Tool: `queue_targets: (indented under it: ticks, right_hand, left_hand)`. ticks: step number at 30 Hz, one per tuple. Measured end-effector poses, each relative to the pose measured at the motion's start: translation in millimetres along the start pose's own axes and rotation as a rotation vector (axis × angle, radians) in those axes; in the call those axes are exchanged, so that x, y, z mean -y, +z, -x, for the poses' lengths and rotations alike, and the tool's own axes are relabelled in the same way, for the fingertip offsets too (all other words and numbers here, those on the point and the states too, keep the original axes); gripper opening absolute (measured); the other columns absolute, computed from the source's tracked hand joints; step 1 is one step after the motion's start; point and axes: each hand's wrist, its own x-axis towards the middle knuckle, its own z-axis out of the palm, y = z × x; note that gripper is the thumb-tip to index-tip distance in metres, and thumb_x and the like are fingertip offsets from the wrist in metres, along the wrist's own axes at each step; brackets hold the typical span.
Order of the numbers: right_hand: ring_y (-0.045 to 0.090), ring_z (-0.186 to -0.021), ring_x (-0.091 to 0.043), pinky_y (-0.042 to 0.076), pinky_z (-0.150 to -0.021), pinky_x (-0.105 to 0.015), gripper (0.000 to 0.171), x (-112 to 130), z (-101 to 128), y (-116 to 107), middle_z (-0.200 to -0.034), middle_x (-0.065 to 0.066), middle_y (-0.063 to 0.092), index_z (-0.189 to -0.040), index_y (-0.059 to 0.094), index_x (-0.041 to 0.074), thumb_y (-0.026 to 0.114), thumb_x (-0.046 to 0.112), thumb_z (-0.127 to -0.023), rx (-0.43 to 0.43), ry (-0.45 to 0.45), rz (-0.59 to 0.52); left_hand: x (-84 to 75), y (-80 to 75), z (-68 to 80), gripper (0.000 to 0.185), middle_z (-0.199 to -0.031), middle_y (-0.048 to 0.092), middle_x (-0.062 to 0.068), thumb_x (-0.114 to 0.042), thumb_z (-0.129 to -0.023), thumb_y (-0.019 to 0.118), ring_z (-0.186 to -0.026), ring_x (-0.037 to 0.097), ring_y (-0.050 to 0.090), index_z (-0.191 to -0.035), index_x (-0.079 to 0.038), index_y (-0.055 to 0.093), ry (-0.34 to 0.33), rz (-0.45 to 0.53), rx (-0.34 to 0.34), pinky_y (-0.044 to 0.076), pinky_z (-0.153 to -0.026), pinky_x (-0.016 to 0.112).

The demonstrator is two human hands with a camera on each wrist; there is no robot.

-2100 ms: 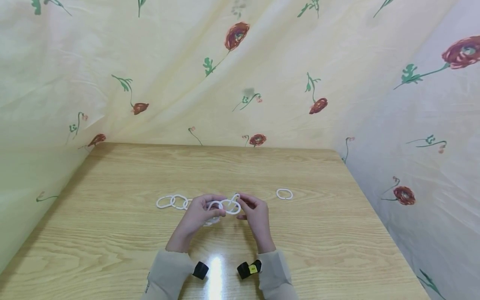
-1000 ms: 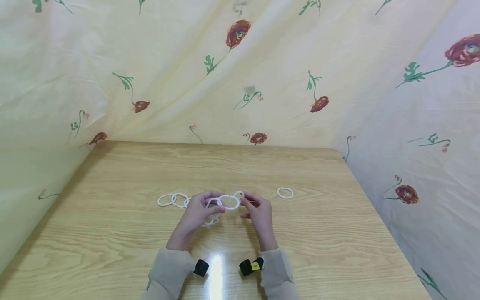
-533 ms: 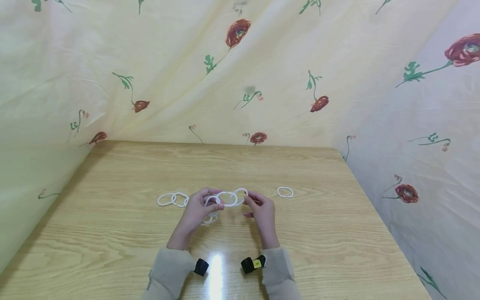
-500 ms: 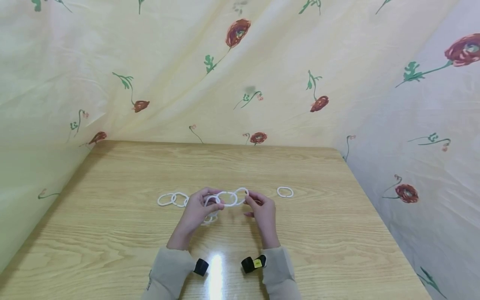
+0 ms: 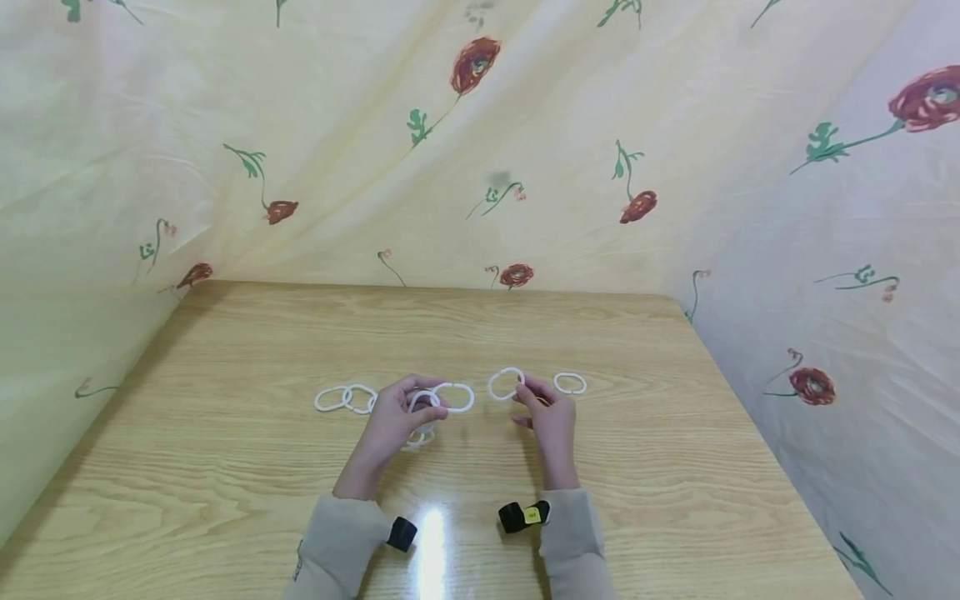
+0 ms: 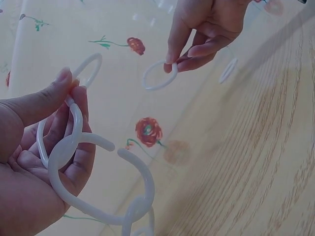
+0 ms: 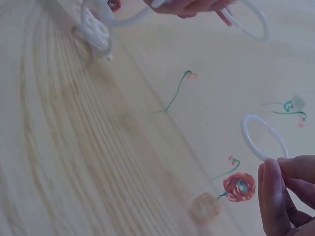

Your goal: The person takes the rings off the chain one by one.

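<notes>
A chain of white plastic rings (image 5: 347,398) lies on the wooden table (image 5: 225,467) and rises into my left hand (image 5: 429,405), which pinches its end links; one ring (image 5: 454,397) sticks out to the right. In the left wrist view, the left hand (image 6: 69,93) holds a link with an open gap (image 6: 110,196). My right hand (image 5: 527,392) pinches a single separate ring (image 5: 506,383) between thumb and fingers, clear of the chain. The right wrist view shows that ring (image 7: 263,136) above the right hand's fingertips (image 7: 275,182).
One loose white ring (image 5: 570,383) lies on the table right of my right hand. Floral cloth (image 5: 480,150) hangs behind and on both sides of the table. Black wrist straps (image 5: 522,516) sit at my cuffs.
The ring in my right hand was linked to the chain's end; now it is off the chain and my right hand has moved right with it. The left hand stays put.
</notes>
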Motion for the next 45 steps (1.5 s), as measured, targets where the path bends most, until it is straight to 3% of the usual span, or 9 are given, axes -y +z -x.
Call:
queue_targets:
  ticks: [8,20,32,45]
  right_hand:
    - [0.065,-0.071,0.0,0.058,-0.055,-0.018,0.029,1,-8,-13,-0.093,-0.003,0.072,-0.118,0.063,-0.009,0.064,0.002,-0.091,-0.05,0.021,-0.034]
    - [0.064,-0.069,0.002,0.057,-0.055,-0.016,0.032,-2,-15,-23,-0.085,0.006,0.068,-0.122,0.059,-0.01,0.063,0.004,-0.093,-0.068,0.073,-0.066]
    - [0.065,-0.067,0.0,0.057,-0.055,-0.016,0.032,-6,-27,-25,-0.088,-0.002,0.07,-0.121,0.058,-0.013,0.062,0.0,-0.092,-0.09,0.093,-0.103]
    - [0.064,-0.064,0.0,0.057,-0.055,-0.016,0.032,-2,-44,-25,-0.093,-0.008,0.068,-0.119,0.059,-0.013,0.063,-0.002,-0.09,-0.103,0.122,-0.05]
  left_hand:
    - [0.3,-1.2,-0.2,0.044,-0.083,0.069,-0.009,-0.001,-0.081,0.074,-0.08,0.003,0.064,-0.123,0.004,0.058,-0.003,0.001,-0.008,0.056,-0.073,0.014]
    - [0.6,-1.1,0.3,0.046,-0.084,0.068,-0.01,-0.002,-0.081,0.074,-0.08,0.003,0.064,-0.124,0.005,0.057,-0.013,-0.007,-0.007,0.056,-0.074,0.014]
    - [2.1,-1.1,-0.4,0.046,-0.083,0.068,-0.01,-0.003,-0.081,0.075,-0.08,0.004,0.064,-0.124,0.004,0.058,-0.005,0.007,0.001,0.055,-0.073,0.014]
    - [2.2,-0.4,0.7,0.047,-0.083,0.069,-0.009,-0.003,-0.081,0.075,-0.08,0.004,0.064,-0.124,0.003,0.057,-0.02,0.012,-0.01,0.055,-0.074,0.014]
